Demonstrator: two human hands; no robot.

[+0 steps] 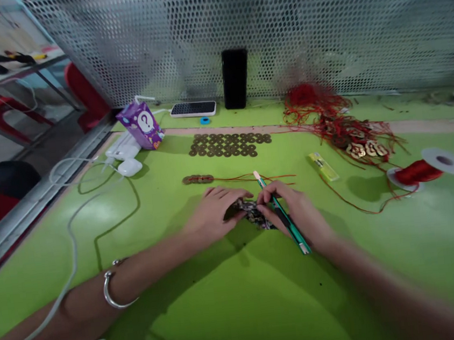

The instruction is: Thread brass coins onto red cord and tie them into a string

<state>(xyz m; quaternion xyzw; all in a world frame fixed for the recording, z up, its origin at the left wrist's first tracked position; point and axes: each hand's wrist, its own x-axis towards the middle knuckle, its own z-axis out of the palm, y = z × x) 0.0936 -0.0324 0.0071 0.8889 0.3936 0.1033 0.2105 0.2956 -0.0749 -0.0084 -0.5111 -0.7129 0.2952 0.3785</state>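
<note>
My left hand (pixel 219 214) is curled over the near end of a dark, speckled bundle (pixel 254 213), thumb and fingers closed on it; its exact kind is too blurred to make out. My right hand (pixel 291 209) grips a green utility knife (pixel 296 234) that slants across the palm, with its pale tip pointing away from me. The right fingertips also touch the bundle's right side. Just beyond my hands lies a short strip of overlapping coins (pixel 197 179) tied with red cord, its loose ends trailing right. Farther back, bronze-coloured coins (pixel 224 144) lie in rows.
On the right are a spool of red cord (pixel 417 171), a yellow packet (pixel 324 166) and a tangle of red cords with coins (pixel 340 131). A purple drink carton (pixel 141 125), white cable (pixel 71 235), and black phone (pixel 236 80) against the perforated metal panel (pixel 181 39) are also there.
</note>
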